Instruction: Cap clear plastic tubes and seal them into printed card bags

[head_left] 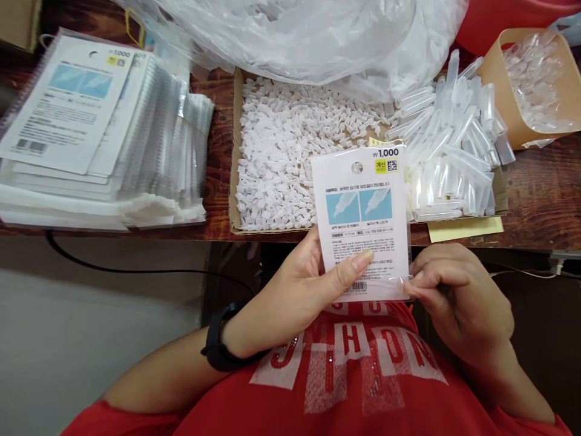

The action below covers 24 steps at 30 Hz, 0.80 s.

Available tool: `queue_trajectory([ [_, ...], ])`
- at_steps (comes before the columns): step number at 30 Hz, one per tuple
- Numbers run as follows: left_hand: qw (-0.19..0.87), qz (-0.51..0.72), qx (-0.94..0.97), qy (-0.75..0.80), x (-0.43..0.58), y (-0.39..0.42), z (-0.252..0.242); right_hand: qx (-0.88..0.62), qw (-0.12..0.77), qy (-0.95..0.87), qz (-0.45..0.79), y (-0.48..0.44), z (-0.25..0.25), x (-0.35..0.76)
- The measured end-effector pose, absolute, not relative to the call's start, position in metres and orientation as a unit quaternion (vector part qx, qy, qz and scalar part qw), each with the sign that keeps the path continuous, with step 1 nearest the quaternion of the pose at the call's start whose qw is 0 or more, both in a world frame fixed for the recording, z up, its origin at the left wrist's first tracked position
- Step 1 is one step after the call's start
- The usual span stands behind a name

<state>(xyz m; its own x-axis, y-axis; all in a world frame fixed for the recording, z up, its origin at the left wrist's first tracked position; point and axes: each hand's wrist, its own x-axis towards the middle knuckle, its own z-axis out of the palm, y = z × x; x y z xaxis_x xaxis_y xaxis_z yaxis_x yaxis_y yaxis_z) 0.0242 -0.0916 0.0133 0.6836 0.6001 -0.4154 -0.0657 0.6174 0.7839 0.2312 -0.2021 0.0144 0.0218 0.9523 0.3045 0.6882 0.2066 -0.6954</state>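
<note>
My left hand (313, 269) holds a printed card in a clear plastic sleeve (363, 209), its thumb pressed across the lower front and its fingers behind. The card shows two blue pictures, a yellow label and a price of 1,000. At the packet's lower right corner, my right hand (458, 297) pinches the edge of the clear plastic between thumb and fingertips. Behind the packet lies a shallow cardboard tray (235, 175) with many small white plastic tips (276, 145) on its left side and translucent plastic tubes (454, 151) heaped on its right.
Stacked sleeved cards (104, 133) stand at the left of the wooden table (222, 133). A large clear plastic bag (308, 36) lies over the tray's back edge. At the right is a tan container (508, 103) of clear plastic pieces. A yellow paper (467, 229) sticks out under the tray.
</note>
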Motion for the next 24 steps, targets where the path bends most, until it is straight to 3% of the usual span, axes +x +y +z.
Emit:
queue_trajectory([
  [3,0.831,0.197,0.391,0.342,0.024,-0.093,0.013,-0.577,0.395,-0.699,0.149,-0.201,0.013,0.229],
  [13,0.819,0.207,0.410,0.344,0.024,-0.095,0.013,-0.626,0.454,-0.589,0.233,-0.208,-0.001,0.224],
  [20,0.790,0.220,0.460,0.341,0.024,-0.099,0.013,-0.593,0.395,-0.702,0.027,-0.209,0.002,0.226],
  [24,0.766,0.230,0.491,0.344,0.024,-0.102,0.012,-0.584,0.366,-0.724,-0.003,-0.219,0.000,0.229],
])
